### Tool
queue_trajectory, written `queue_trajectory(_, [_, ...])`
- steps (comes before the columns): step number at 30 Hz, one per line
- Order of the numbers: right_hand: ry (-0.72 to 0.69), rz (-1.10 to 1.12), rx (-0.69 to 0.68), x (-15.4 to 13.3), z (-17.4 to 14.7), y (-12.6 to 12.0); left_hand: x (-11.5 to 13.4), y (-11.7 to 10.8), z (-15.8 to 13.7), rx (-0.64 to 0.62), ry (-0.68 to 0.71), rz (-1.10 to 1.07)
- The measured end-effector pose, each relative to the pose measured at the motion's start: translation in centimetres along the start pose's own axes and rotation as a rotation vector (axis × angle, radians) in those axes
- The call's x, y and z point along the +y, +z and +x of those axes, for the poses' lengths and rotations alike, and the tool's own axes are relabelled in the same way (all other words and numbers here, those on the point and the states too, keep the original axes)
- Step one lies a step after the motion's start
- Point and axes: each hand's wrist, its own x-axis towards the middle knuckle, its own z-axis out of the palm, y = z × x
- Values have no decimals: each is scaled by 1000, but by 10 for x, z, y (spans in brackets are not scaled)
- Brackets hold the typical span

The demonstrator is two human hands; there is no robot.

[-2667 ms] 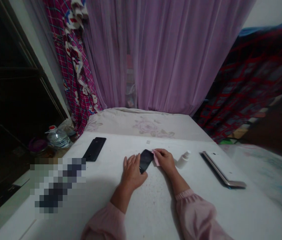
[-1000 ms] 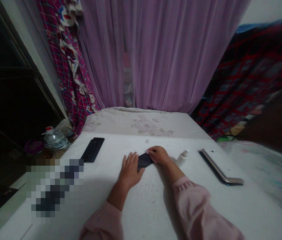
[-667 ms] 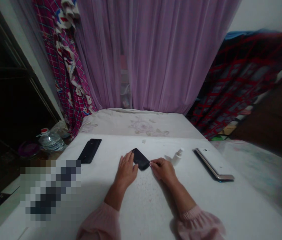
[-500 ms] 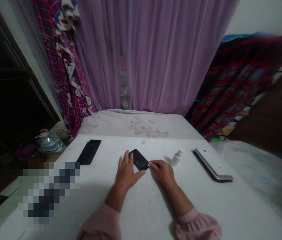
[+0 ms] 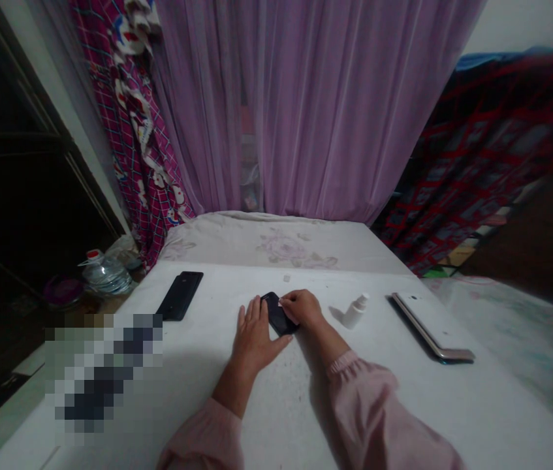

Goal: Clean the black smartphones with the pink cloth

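Closely between two hands, a black smartphone (image 5: 277, 319) lies on the white-covered desk (image 5: 283, 418).
The left hand (image 5: 254, 338), fingers and thumb spread, rests against its left side and near end; the long axis slants from near right to far left. Over it, equally near, the right hand (image 5: 304, 307) pinches a small pink cloth (image 5: 281, 302).

the head camera looks forward and down — over the left hand (image 5: 252, 339) and right hand (image 5: 303, 309) — toward purple curtains (image 5: 335, 117).
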Motion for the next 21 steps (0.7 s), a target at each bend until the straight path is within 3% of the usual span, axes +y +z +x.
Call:
queue_trajectory(5, [-23,-25,-4,-17,24,9,0,-1,1,-15,2,-12])
queue_trajectory(10, [-75,-40,-17,-20,26,8,-4,-6,-1,-69,32,-19])
queue_trajectory(18, [1,-85,60,12,-26,-7,-17,-24,0,-351,144,-73])
queue_trajectory(21, [57,-115,134,16,-48,-7,-10,-26,-2,-358,114,-79])
